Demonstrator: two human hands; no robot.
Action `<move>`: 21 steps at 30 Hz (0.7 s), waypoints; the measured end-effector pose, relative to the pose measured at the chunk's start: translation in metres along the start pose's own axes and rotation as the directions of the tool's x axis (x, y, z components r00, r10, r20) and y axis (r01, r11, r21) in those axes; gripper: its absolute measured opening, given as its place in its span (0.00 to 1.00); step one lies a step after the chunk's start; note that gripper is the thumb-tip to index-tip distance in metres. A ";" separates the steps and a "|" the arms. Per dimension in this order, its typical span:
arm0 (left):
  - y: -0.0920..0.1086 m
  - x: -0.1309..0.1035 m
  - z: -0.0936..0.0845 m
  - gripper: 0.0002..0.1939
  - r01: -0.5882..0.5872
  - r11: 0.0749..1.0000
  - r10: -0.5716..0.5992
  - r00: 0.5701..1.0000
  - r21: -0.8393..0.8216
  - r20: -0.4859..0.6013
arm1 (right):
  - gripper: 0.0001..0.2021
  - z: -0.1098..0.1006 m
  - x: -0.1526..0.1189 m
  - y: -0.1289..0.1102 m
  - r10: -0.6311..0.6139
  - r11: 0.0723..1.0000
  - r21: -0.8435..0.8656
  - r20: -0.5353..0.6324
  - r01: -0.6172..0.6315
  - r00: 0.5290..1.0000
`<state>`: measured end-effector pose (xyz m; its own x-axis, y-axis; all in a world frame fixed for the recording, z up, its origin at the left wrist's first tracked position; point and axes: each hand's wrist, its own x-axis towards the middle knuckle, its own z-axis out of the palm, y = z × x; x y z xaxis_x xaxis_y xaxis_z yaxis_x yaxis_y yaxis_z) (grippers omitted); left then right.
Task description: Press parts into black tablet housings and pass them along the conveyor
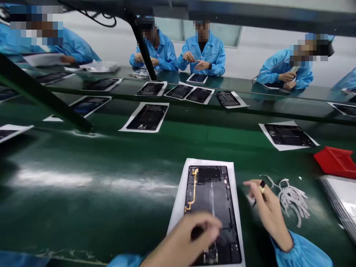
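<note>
An opened tablet point(207, 200) lies on a white sheet point(178, 211) in front of me, its dark inside facing up. An orange flex cable point(194, 189) runs along its left side. Over the tablet's lower half is my left hand point(191, 235), blurred, its fingers curled with thumb and index close together; anything between them is hidden. My right hand point(267, 207) is just right of the sheet, closed around a small black and yellowish piece point(261, 186) that shows between its fingers. Beyond that hand lies a heap of white strips point(292, 200).
A red bin point(335, 161) and a stack of clear trays point(340, 200) stand at the right. Several more opened tablets point(148, 116) on white sheets lie along the green bench point(83, 207). A slanted dark post point(44, 92) crosses the left. Several people in blue work across the bench.
</note>
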<state>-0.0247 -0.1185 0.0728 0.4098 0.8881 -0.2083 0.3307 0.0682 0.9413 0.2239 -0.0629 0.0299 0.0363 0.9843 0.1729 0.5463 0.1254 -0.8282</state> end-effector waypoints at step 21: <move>-0.039 0.115 -0.003 0.05 -0.215 0.843 0.344 0.921 0.493 -0.186 | 0.10 0.039 0.016 0.019 0.151 0.910 0.376 0.098 -0.177 0.984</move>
<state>0.0073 -0.0177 0.0129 0.3329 0.9254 0.1812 0.6095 -0.3578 0.7074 0.2018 -0.0402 -0.0036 0.0366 0.9993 -0.0069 0.1760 -0.0132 -0.9843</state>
